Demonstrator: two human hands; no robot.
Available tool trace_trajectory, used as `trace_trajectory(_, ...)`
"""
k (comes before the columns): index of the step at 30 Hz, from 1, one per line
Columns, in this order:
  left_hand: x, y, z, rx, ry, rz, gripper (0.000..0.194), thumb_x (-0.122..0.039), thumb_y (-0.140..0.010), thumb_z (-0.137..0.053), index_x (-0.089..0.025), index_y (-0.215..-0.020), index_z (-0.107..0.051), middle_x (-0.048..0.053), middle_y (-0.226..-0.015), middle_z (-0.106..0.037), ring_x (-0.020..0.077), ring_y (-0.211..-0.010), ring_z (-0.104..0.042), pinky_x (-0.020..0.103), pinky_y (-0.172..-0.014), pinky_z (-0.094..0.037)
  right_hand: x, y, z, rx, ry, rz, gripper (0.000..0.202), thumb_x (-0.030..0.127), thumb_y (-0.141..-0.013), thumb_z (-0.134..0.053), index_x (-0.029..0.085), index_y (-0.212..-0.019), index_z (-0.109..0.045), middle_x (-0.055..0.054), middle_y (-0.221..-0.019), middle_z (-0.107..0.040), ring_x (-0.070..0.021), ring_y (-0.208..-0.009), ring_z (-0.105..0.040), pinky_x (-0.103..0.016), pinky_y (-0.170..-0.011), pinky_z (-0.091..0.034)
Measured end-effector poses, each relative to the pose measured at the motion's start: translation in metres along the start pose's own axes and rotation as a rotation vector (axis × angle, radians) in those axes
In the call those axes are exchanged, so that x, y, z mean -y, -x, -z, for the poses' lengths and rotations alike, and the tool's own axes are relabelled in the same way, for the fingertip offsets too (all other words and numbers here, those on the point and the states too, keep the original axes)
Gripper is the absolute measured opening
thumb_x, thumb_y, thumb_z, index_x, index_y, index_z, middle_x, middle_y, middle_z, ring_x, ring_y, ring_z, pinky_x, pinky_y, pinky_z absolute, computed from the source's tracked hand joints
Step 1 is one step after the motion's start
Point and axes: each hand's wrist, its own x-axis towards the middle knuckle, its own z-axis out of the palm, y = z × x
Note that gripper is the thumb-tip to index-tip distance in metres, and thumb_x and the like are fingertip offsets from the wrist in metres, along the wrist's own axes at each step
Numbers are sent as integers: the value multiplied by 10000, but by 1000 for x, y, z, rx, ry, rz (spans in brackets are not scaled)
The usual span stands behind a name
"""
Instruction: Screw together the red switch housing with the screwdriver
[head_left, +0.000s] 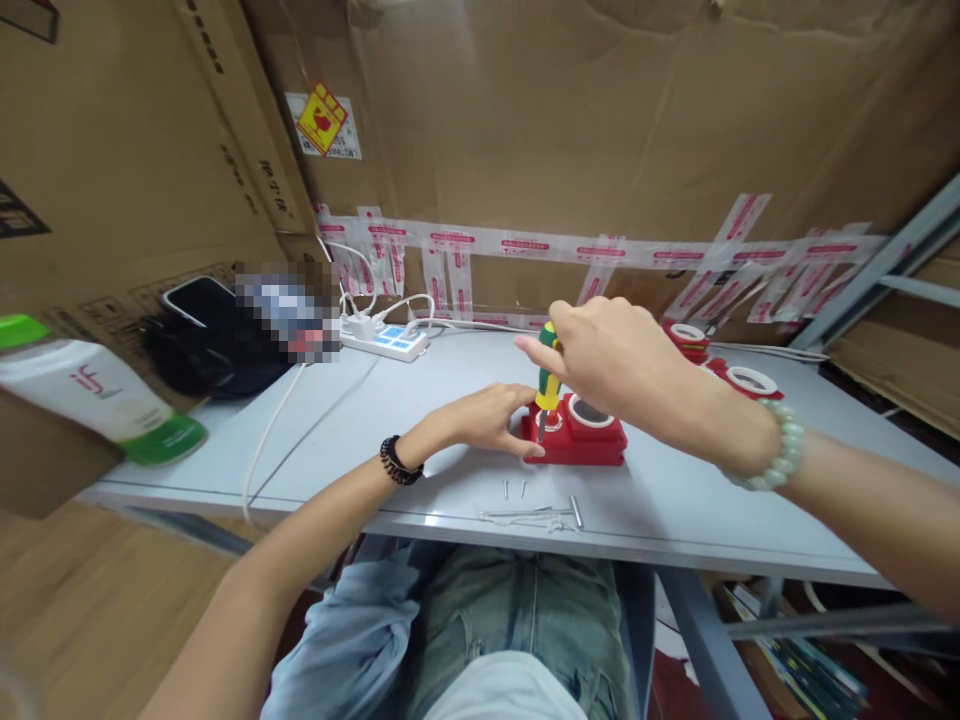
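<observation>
My right hand (600, 345) is wrapped round the green and yellow handle of a screwdriver (548, 392), which stands almost upright. Its tip comes down at the left front corner of a red block-like part (577, 451) with white-rimmed round openings. My left hand (499, 418) rests against the left side of that red part, thumb and fingers apart around its corner. Just in front of it lie two small screws (505, 489) and a T-shaped metal rod (576, 512) with some thin white string. Whether a screw sits under the screwdriver tip I cannot make out.
More red parts with white rings (752, 381) stand behind my right forearm. A white power strip (386, 340) with plugged cables is at the back left. Further left are a black bag (217, 350), a phone (199, 300) and a white-green bottle (97, 390). Cardboard (562, 130) walls the back.
</observation>
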Motion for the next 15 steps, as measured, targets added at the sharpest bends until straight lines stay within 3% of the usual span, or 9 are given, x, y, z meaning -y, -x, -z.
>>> trace_trajectory(5, 1, 0, 1, -8, -6, 4, 498, -537, -779, -705, -157, -1080, -597, 100, -1050, -685, 255, -935, -634, 355, -831, -479, -5, -5, 21, 222, 2, 228, 224, 332, -935, -523, 201, -763, -581, -42, -600, -583, -185, -549, -526, -316, -541, -311)
trace_trajectory(9, 1, 0, 1, -9, 27, -32, 536, -522, -780, -707, -153, -1147, -582, 113, -1121, -672, 267, -994, -631, 365, -874, -473, -16, -1, 35, 391, -58, 326, 168, 322, -902, -559, 217, -772, -575, -45, -690, -622, -185, -588, -552, -329, -533, -347)
trace_trajectory(15, 0, 0, 1, 7, 74, -45, 563, -488, -787, -711, -174, -1224, -548, 110, -1201, -654, 282, -1076, -617, 397, -941, -455, -23, -1, 18, 203, -53, 255, 260, 395, -863, -620, 218, -683, -560, -62, -622, -568, -215, -605, -555, -362, -579, -342)
